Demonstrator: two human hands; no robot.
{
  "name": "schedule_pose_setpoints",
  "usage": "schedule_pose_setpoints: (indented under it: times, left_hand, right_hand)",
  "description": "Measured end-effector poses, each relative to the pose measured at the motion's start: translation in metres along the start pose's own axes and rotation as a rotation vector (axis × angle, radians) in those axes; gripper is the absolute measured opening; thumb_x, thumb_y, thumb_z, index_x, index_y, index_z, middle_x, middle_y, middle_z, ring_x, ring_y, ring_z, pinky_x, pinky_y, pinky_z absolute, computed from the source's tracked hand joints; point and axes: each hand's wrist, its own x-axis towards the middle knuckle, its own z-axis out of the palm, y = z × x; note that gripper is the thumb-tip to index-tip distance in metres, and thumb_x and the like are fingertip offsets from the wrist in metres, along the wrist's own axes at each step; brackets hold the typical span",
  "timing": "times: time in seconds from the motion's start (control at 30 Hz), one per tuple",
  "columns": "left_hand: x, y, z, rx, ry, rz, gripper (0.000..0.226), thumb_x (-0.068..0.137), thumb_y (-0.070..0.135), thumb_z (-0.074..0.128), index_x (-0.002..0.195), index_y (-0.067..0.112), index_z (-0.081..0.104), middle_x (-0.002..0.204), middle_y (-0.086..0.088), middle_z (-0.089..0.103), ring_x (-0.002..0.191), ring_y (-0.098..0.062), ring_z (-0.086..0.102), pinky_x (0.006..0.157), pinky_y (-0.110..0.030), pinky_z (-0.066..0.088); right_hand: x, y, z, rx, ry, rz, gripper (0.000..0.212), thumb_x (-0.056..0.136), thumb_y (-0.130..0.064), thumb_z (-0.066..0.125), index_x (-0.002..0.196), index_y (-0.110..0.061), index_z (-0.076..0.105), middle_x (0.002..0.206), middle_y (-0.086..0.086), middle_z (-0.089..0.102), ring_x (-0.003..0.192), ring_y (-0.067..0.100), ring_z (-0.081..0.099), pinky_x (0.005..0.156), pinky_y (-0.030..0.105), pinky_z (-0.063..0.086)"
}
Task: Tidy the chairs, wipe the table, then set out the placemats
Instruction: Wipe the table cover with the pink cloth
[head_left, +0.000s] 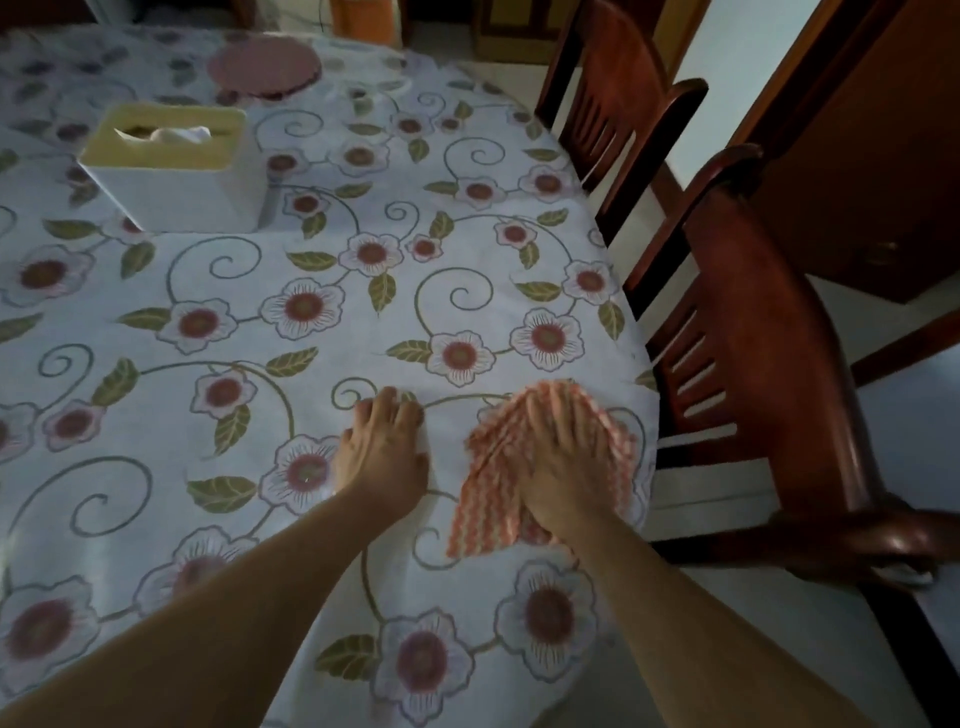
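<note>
Both hands flat on the table, right one on a cloth.
Head view: right hand (563, 467) palm down, fingers straight and spread, pressing an orange-and-white patterned cloth (488, 499) near the table's (291, 291) right edge; motion-blurred. Left hand (382, 452) just left of the cloth, palm down, fingers extended, fingertips bent slightly onto the floral tablecloth, holding nothing. Both forearms reach in from the near side. Far left: white tissue box (171, 166) with a tissue poking from its slot. Far centre: round pink placemats (265, 67), stacked. Two wooden chairs (753, 332) at the right, backs close to the table edge.
</note>
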Motion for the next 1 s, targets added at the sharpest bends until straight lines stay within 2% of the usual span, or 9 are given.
schedule_pose_setpoints:
  times: [0.13,0.23,0.33,0.4,0.47,0.6,0.73,0.93,1.0]
  left_hand:
    - [0.035,-0.005,-0.003,-0.020,0.043,0.058,0.049,0.081,0.020,0.059,0.128,0.015,0.044,0.145,-0.007,0.031,0.127,-0.029,0.029,0.101,-0.043,0.036]
    - [0.062,-0.015,-0.012,-0.036,0.047,0.022,0.056,0.079,0.018,0.059,0.133,0.017,0.041,0.145,-0.005,0.029,0.128,-0.027,0.027,0.101,-0.044,0.036]
    - [0.085,-0.025,-0.022,-0.044,0.051,-0.015,0.053,0.080,0.017,0.058,0.130,0.017,0.042,0.146,-0.005,0.028,0.128,-0.026,0.026,0.101,-0.042,0.035]
    - [0.099,-0.028,-0.030,-0.046,0.062,-0.026,0.049,0.081,0.023,0.057,0.128,0.016,0.044,0.145,-0.005,0.030,0.126,-0.026,0.028,0.099,-0.042,0.036]
    - [0.113,-0.031,-0.038,-0.053,0.055,-0.036,0.054,0.081,0.027,0.059,0.130,0.014,0.043,0.143,-0.006,0.032,0.125,-0.027,0.030,0.099,-0.042,0.037]
    - [0.143,-0.042,-0.046,-0.019,0.072,-0.059,0.059,0.079,0.020,0.059,0.135,0.017,0.038,0.142,-0.006,0.033,0.126,-0.028,0.030,0.099,-0.043,0.040]
    - [0.176,-0.047,-0.053,-0.046,0.103,-0.097,0.051,0.080,0.019,0.056,0.129,0.017,0.042,0.137,-0.004,0.037,0.123,-0.027,0.034,0.096,-0.044,0.043]
    - [0.224,-0.060,-0.064,-0.083,0.138,-0.170,0.050,0.077,0.018,0.061,0.125,0.017,0.045,0.136,-0.004,0.037,0.123,-0.027,0.032,0.100,-0.043,0.039]
    - [0.239,-0.065,-0.070,-0.106,0.152,-0.228,0.047,0.079,0.019,0.061,0.124,0.016,0.047,0.138,-0.005,0.036,0.125,-0.028,0.031,0.101,-0.043,0.038]
  right_hand:
    - [0.057,0.023,-0.021,0.013,-0.032,0.179,0.070,0.096,-0.057,0.017,0.150,-0.023,-0.011,0.157,0.006,-0.020,0.145,0.026,-0.018,0.113,0.040,-0.015]
    - [0.079,0.012,-0.018,0.011,0.024,0.274,0.070,0.096,-0.053,0.020,0.151,-0.017,-0.004,0.158,0.014,-0.012,0.145,0.033,-0.011,0.116,0.050,-0.008]
    - [0.085,-0.028,-0.008,-0.028,0.025,-0.072,0.071,0.095,-0.052,0.006,0.150,-0.006,0.013,0.157,0.021,0.009,0.144,0.043,0.008,0.116,0.058,0.006]
    - [0.093,-0.051,-0.001,-0.070,-0.041,-0.392,0.070,0.094,-0.052,-0.012,0.149,-0.011,0.001,0.158,0.015,0.002,0.145,0.038,0.000,0.116,0.056,0.007]
    - [0.111,-0.056,-0.005,-0.025,-0.047,-0.487,0.064,0.093,-0.055,-0.007,0.147,-0.022,-0.008,0.158,0.004,-0.002,0.147,0.027,-0.005,0.118,0.049,0.002]
    - [0.174,-0.021,-0.017,0.000,0.031,-0.221,0.072,0.087,-0.064,-0.005,0.150,-0.030,0.005,0.159,-0.001,-0.002,0.147,0.027,-0.005,0.118,0.049,-0.002]
    - [0.250,0.004,-0.038,-0.042,0.037,0.116,0.072,0.092,-0.063,0.011,0.151,-0.027,-0.004,0.159,0.005,-0.014,0.146,0.028,-0.013,0.117,0.049,-0.006]
    - [0.322,-0.039,-0.046,-0.028,0.085,0.230,0.075,0.093,-0.052,0.029,0.152,-0.012,0.006,0.157,0.022,-0.003,0.144,0.041,-0.001,0.116,0.056,0.001]
    - [0.335,-0.063,-0.042,-0.030,0.077,0.019,0.072,0.092,-0.053,0.021,0.150,-0.010,0.019,0.156,0.024,0.010,0.143,0.043,0.011,0.115,0.059,0.008]
